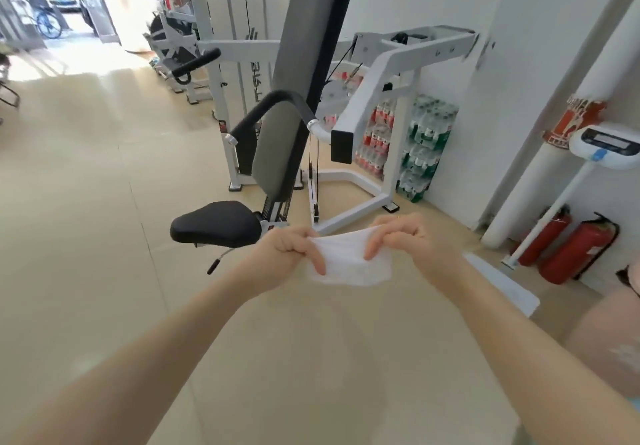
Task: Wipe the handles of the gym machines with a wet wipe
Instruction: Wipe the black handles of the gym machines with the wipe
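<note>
I see both hands out in front, pinching a thin white wet wipe [349, 261] stretched between them; its long axis runs roughly nine to three o'clock, tilted slightly; the left hand [287, 254] clamps the nine o'clock end, the right hand [401, 240] grips the three o'clock end; at twelve o'clock stands the white-framed gym machine, its curved black padded handle [273, 107] well apart from the wipe, above the black saddle-shaped seat [216, 224].
</note>
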